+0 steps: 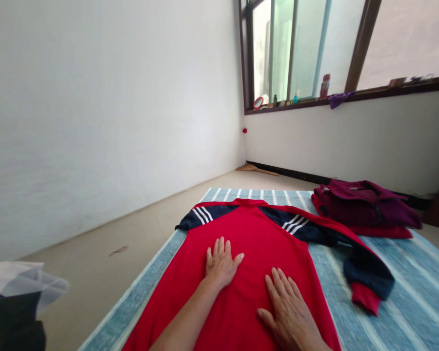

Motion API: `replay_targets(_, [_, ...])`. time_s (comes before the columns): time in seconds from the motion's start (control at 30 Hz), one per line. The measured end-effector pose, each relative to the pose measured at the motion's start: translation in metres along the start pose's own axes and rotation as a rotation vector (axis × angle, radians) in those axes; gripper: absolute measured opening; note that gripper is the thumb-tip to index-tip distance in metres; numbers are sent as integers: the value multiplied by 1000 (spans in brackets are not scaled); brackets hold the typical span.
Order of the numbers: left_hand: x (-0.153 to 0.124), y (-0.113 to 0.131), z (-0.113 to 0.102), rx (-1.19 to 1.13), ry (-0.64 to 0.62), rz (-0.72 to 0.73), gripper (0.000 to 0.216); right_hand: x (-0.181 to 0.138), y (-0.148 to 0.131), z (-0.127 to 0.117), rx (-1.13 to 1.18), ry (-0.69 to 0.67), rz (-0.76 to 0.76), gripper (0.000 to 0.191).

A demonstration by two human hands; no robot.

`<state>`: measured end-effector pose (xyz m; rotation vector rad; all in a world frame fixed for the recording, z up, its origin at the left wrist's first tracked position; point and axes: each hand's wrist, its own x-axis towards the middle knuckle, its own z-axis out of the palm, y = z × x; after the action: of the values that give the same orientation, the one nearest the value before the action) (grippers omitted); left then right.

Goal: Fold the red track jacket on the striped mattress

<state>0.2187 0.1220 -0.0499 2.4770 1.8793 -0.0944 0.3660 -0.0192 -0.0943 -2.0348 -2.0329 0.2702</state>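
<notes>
Red jersey (241, 273) with navy sleeves lies spread on a striped blue mat (406, 292). Left hand (221, 263) and right hand (289, 314) press flat on it, fingers open, holding nothing. Folded maroon clothes (366, 204) sit near the mat's far right.

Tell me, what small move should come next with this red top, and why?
Probably the right hand should reach for the outstretched sleeve and fold it in over the red top. Both it and the left hand lie flat on cloth that already looks smooth, while that sleeve sprawls sideways across the striped mat.
</notes>
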Motion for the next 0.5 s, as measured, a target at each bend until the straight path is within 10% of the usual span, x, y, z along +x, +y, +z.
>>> replay_targets(0.5, [26,-11,12,8,6,27,72,4,16,30,-34,129,-70,71])
